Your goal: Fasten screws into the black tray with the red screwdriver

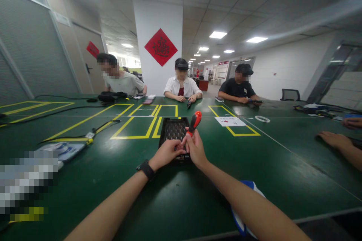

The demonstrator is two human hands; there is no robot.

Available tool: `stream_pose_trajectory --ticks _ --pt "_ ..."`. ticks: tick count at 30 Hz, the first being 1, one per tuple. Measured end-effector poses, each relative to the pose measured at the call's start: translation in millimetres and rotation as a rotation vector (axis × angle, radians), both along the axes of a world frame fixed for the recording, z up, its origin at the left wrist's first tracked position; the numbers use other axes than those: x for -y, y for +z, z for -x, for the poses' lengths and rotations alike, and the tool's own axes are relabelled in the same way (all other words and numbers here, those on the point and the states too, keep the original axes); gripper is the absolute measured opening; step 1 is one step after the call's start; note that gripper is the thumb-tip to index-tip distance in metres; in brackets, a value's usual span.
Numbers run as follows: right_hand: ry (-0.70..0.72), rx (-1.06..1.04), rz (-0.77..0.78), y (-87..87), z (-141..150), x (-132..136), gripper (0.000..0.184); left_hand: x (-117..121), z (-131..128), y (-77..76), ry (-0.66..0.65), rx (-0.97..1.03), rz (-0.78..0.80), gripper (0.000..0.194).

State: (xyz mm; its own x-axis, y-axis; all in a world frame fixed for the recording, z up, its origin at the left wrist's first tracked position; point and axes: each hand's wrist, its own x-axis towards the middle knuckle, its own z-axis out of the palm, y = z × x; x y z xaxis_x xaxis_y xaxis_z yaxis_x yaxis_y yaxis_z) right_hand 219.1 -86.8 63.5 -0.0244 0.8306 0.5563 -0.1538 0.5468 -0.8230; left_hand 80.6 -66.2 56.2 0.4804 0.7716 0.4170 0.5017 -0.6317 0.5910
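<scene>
A black tray-like case (171, 125) with rows of small pockets or parts lies on the green table in front of me. Over its near right corner, my right hand (197, 151) grips a screwdriver (195, 121) with a red and black handle, which leans up and slightly to the right. The shaft and tip are mostly hidden by my fingers. My left hand (167, 153), wearing a dark wristband, rests at the near edge of the case. Its fingers are pinched together close to the right fingers, and what they hold is too small to make out.
On the green table (135, 203) are yellow tape outlines, a printed paper sheet (230, 121) and a white ring (262, 119). Cables and a bag (68, 150) lie left; a blue-and-white item (247, 188) sits under my right forearm. Three people sit opposite; another person's hand (335, 139) is at right.
</scene>
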Motion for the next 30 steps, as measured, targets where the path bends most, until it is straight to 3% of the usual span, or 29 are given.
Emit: stream_pose_trajectory --ticks 7,14,30 --pt "-0.006 0.044 -0.005 -2.3 -2.5 -0.6 0.034 5.2 0.0 5.4 -0.113 0.025 0.000 0.013" --pt "-0.011 0.021 -0.010 -0.2 -0.8 1.5 0.032 6.3 -1.2 5.7 -0.061 0.083 0.021 0.013" --pt "-0.031 0.039 -0.024 -2.1 -2.2 2.1 0.033 6.0 0.7 5.3 -0.088 0.063 0.002 0.012"
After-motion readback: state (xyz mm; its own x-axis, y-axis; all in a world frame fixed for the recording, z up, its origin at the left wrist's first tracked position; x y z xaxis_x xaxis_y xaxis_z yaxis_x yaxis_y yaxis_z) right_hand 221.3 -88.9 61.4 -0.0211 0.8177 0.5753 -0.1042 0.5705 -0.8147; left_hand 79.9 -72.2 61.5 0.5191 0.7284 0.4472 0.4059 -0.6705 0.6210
